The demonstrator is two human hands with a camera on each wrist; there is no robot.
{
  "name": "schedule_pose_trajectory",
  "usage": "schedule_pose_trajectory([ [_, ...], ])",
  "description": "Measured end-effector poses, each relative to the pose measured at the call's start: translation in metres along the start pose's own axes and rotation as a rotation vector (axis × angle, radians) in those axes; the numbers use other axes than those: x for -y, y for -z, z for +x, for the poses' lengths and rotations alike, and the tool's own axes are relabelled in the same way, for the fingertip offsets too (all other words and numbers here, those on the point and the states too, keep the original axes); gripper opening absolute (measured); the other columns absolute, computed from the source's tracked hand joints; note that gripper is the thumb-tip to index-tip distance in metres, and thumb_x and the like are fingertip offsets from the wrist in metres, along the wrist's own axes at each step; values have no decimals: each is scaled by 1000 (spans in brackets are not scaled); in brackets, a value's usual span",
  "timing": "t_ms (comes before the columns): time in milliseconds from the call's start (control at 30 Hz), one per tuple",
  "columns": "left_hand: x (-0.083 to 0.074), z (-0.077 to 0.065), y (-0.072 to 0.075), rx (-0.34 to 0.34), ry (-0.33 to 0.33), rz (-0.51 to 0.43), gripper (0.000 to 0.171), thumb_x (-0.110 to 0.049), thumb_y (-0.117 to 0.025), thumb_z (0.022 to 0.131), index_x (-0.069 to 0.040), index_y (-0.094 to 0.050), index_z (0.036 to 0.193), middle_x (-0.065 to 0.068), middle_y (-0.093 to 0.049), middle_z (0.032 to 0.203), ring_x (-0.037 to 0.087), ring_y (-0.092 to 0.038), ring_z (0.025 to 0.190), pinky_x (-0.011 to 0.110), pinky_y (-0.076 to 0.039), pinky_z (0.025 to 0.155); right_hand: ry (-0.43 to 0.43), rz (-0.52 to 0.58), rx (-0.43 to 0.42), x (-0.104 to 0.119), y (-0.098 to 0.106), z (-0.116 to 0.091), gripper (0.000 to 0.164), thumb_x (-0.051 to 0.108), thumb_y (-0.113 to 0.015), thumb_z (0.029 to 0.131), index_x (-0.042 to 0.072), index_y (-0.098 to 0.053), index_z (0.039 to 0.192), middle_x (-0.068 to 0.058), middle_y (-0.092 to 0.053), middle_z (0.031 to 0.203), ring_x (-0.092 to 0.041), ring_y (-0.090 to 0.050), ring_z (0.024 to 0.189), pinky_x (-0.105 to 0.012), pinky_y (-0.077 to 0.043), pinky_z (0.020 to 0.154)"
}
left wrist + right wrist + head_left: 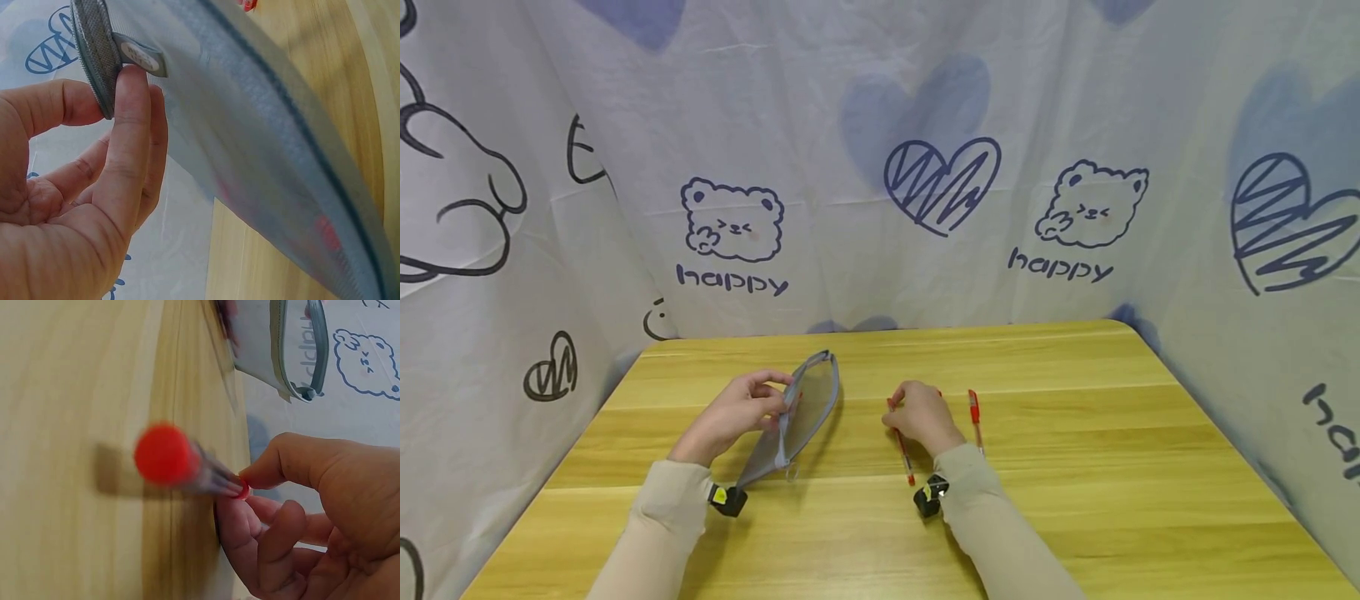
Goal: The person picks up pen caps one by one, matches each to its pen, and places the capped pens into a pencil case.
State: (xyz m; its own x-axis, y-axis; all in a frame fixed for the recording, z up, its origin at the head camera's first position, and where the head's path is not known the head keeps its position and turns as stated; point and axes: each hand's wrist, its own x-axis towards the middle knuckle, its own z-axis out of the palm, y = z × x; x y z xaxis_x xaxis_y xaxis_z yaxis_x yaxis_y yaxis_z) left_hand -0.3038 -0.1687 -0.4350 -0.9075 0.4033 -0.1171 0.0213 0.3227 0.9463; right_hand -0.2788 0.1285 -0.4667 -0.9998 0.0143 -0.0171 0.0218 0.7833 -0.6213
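At the left of the head view, my left hand (732, 414) pinches the zippered edge of a translucent grey zip pouch (767, 454) between thumb and fingers. The pouch stands on edge with its mouth spread apart. Blurred red patches (328, 232) show through its side in the left wrist view. My right hand (922, 414) pinches a clear-barrelled red pen (905, 458) near one end; its other end points toward me, with a red tip (165, 453) close to the right wrist camera. Another red pen (974, 408) lies just right of that hand, partly hidden by the sleeve.
A wood-grain table (1112, 500) carries everything. White curtains (820, 208) printed with hearts and bears hang behind it and along both sides. A bit of red (939, 392) shows behind the right hand; what it belongs to is hidden.
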Motion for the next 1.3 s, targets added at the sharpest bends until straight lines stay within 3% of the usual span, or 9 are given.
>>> schedule_pose_trajectory([
  [233, 1, 0, 0, -1, 2, 0, 43, -6, -57, 107, 1, -51, 149, 19, -67, 121, 18, -67, 98, 35, -59, 82, -21, 8, -3, 1, -1, 1, 22, 19, -84, 90, 6, -70, 103, -8, -74, 99, -21, -59, 75, -31, -49, 65],
  [400, 1, 0, 0, -5, 7, 0, 44, -6, -58, 106, 1, -52, 149, 19, -66, 121, 18, -68, 98, 35, -61, 82, -51, 62, 1, -1, 0, 2, 24, 20, -83, 90, 5, -72, 106, -11, -76, 107, -21, -62, 79, -31, -52, 66],
  [633, 1, 1, 0, -1, 0, 4, 44, -7, -57, 106, 2, -52, 149, 18, -67, 121, 19, -68, 98, 37, -61, 84, -82, 207, 44, -9, 1, 5, 30, 23, -77, 95, 6, -72, 119, -14, -72, 112, -18, -59, 71, -29, -49, 61],
  [933, 1, 1, 0, -6, 4, 4, 44, -7, -58, 106, 2, -53, 148, 18, -67, 121, 19, -68, 98, 37, -61, 84, -139, 418, 78, -13, -3, 10, 27, 23, -74, 98, 6, -73, 120, -7, -73, 88, -14, -61, 65, -25, -51, 58],
  [1300, 0, 0, -1, -5, -1, 11, 43, -7, -58, 106, 1, -53, 148, 19, -66, 122, 19, -68, 98, 35, -61, 83, -157, 701, 73, -7, -1, 8, 29, 17, -71, 100, 0, -72, 123, -9, -75, 93, -11, -61, 63, -22, -53, 58],
])
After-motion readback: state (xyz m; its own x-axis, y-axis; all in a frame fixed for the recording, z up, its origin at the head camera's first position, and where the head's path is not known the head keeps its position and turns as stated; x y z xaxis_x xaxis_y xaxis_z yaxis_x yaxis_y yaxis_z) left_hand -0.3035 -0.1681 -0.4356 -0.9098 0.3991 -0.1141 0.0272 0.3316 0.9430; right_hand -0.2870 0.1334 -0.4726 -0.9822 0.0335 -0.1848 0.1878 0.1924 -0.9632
